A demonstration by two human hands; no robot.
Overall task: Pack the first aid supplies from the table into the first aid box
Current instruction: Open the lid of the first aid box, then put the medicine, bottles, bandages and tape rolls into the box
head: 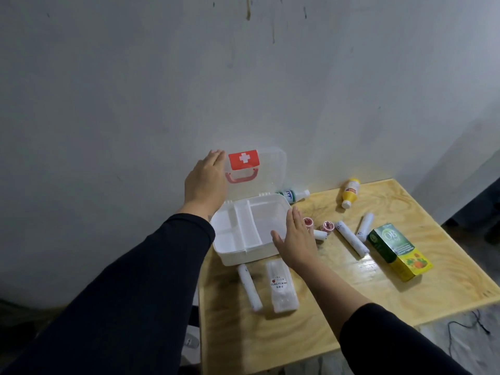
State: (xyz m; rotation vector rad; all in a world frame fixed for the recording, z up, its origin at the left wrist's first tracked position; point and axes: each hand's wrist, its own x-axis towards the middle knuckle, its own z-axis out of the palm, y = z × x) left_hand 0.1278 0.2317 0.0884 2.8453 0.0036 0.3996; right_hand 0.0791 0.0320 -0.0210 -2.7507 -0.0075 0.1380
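The wooden table (351,301) stands against a grey wall, and the white first aid box (243,234) sits at its far left corner with the divided tray showing. Its clear lid (270,171) stands raised, red cross label facing out. The left hand (207,182) lies flat with fingers spread against the lid's left edge. The right hand (296,239), also spread and holding nothing, rests on the box's right rim. Around the box lie a green carton (397,250), a yellow bottle (350,192), a cling film pack (281,286), white bandage rolls (351,239) and two small tape rolls (327,226)
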